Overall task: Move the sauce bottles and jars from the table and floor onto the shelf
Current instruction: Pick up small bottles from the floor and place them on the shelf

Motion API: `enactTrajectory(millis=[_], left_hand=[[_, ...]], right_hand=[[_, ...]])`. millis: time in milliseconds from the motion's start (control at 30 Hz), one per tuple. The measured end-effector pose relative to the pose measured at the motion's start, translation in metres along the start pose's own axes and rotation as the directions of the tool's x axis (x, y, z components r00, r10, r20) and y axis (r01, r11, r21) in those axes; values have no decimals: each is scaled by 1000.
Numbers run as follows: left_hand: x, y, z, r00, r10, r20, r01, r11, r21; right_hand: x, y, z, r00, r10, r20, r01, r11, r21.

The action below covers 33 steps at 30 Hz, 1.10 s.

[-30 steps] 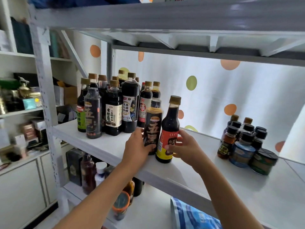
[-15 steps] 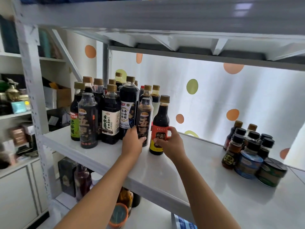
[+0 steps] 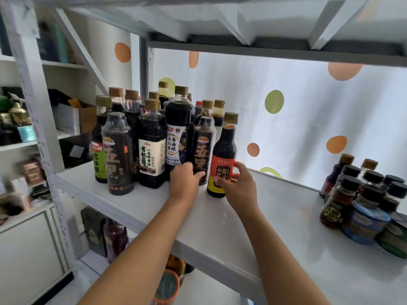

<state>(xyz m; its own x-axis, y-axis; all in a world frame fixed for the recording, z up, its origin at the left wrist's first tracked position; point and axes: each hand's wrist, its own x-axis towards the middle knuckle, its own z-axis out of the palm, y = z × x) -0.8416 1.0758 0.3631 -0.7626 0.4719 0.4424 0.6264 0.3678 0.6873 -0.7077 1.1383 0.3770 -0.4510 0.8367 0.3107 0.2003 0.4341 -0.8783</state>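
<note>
On the white shelf (image 3: 253, 216) stands a cluster of several dark sauce bottles (image 3: 152, 142) at the left. My left hand (image 3: 184, 180) grips the base of a dark bottle with a black label (image 3: 203, 148), which stands upright against the cluster. My right hand (image 3: 239, 183) wraps the lower part of a dark bottle with a red and yellow label (image 3: 223, 159), upright on the shelf just right of the other. A group of small black-capped bottles and jars (image 3: 361, 194) stands at the shelf's right end.
A grey shelf board (image 3: 264, 49) hangs close above the bottle tops. More bottles and jars (image 3: 114, 236) stand on the lower shelf. A white upright post (image 3: 37, 106) marks the left edge, with cluttered white cabinets (image 3: 26, 249) beyond.
Both hands have slid their two bottles left and back along the shelf until they stand beside the cluster. The view has moved closer.
</note>
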Motion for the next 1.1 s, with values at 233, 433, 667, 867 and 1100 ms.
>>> enactTrajectory(millis=[233,433,667,867,1100], left_hand=[[2,-1,4,1000,10,2,-10,999,34],[-8,-2,-1,999,-48,22,48,999,13],[-20,-20,-32,938,103,332,-160,976,148],[-41,-43,-68,946,212,244,-246,962,119],[-46,-45,-73,987,96,125,-101,994,36]], right_hand=[[6,5,-1,1000,14,27,-15,999,30],[5,3,-7,996,32,84,-33,999,7],[-1,-1,-5,996,37,79,-37,999,-1],[-14,-10,14,988,39,146,-23,993,-115],[-15,-20,40,982,79,170,-30,961,-274]])
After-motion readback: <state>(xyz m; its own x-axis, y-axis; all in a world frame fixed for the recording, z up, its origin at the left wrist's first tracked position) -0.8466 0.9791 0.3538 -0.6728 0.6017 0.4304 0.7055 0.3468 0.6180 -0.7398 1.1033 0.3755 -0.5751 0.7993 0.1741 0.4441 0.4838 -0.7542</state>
